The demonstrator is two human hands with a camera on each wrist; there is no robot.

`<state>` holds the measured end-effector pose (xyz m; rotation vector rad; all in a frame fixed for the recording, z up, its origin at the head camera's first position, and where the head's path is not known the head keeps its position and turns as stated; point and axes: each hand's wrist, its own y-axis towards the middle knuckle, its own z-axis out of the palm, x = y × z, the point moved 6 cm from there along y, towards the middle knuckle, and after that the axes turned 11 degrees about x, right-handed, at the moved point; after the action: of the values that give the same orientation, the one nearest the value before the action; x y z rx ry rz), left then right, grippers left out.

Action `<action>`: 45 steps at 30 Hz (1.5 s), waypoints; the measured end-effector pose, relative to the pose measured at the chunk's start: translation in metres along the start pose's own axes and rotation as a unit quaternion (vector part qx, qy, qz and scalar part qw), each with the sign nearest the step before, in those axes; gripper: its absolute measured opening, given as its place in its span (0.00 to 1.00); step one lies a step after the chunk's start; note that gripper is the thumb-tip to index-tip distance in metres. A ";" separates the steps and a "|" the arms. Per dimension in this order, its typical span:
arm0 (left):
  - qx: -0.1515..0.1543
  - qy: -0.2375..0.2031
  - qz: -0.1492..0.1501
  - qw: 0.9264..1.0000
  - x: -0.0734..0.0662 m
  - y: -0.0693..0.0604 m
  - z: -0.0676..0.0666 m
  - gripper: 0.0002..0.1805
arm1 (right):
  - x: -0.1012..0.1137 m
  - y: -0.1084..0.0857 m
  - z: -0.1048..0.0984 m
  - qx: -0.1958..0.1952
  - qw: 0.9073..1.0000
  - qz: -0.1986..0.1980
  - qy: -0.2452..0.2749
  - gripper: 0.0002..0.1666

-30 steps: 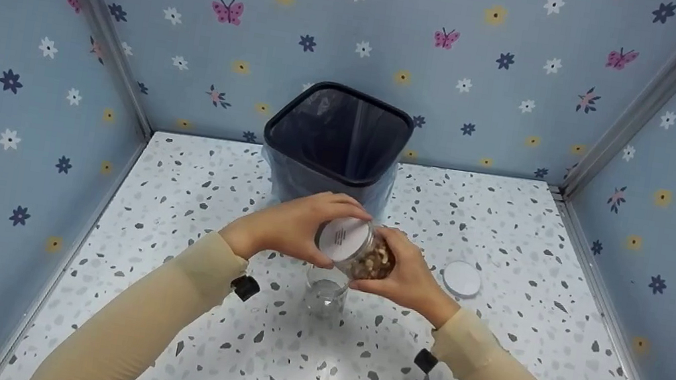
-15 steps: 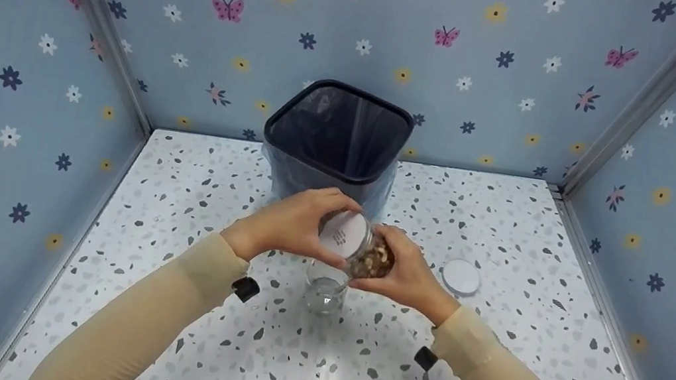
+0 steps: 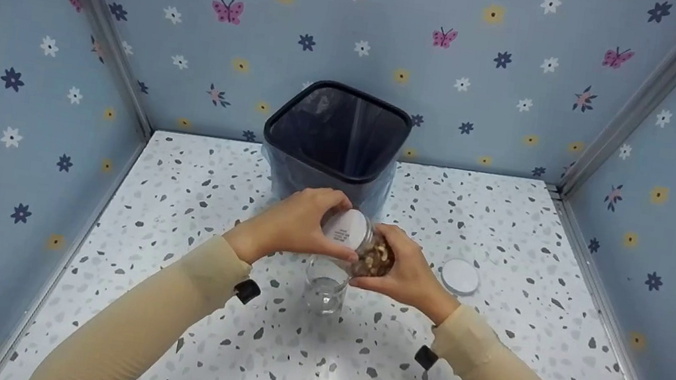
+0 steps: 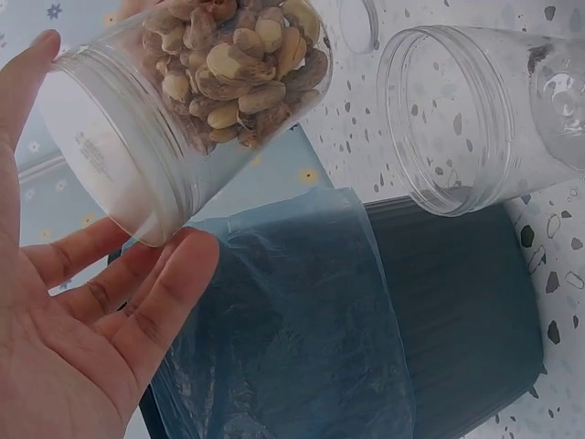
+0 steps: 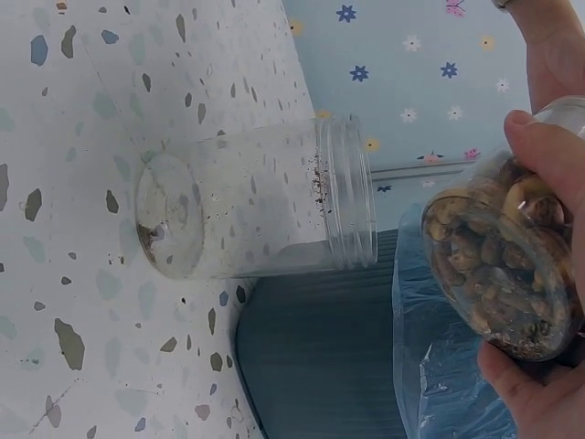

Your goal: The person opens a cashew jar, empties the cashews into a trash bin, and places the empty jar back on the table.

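Blue wall (image 3: 362, 26) with flowers and butterflies stands behind your white speckled bench (image 3: 221, 347). Above this bench, between your two hands, is the jar (image 3: 377, 261), filled partly with nuts (image 4: 242, 69). It is tilted, with its white lid (image 3: 344, 227) toward your left and its base toward your right. Your left hand (image 3: 300, 221) grips the lid, thumb on one side and fingers on the opposite side; small print is on the lid's top. Your right hand (image 3: 407, 273) is wrapped around the body of the jar, near the base.

Just below your hands, the open jar (image 5: 256, 201) stands upright on the bench, transparent, with dark crumbs on its bottom and near its neck. Farther to your right lies the loose lid (image 3: 460, 277), white and flat. Beyond your hands, toward the wall, you have the dark bin (image 3: 326, 179), its mouth upward, and the bluish bag (image 4: 292, 329) folded over its outside. Your sleeves (image 3: 159, 311) are beige and reach your wrists.
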<state>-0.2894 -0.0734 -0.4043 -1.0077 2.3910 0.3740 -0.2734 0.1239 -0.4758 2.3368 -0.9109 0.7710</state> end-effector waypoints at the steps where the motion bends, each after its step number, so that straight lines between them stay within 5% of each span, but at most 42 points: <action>1: -0.001 0.002 0.003 1.000 0.000 0.000 0.000 0.44 | 0.000 0.000 0.000 0.000 1.000 0.001 0.002 0.53; 6: 0.016 -0.001 0.032 0.999 -0.002 -0.001 0.000 0.53 | 0.000 0.001 0.000 0.001 1.000 0.003 0.005 0.54; 12: 0.070 -0.009 0.089 0.994 -0.008 -0.003 0.001 0.56 | -0.001 0.001 0.000 0.003 1.000 0.001 0.003 0.54; 17: 0.102 -0.002 0.090 0.991 -0.010 -0.003 0.001 0.53 | -0.001 0.000 0.000 0.002 1.000 0.003 -0.004 0.53; 45: 0.066 -0.003 0.105 0.992 -0.007 -0.010 -0.010 0.50 | -0.005 -0.002 0.000 -0.010 1.000 -0.001 0.007 0.54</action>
<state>-0.2818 -0.0804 -0.3924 -0.6989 2.4879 0.2884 -0.2752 0.1279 -0.4795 2.3121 -0.9067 0.7745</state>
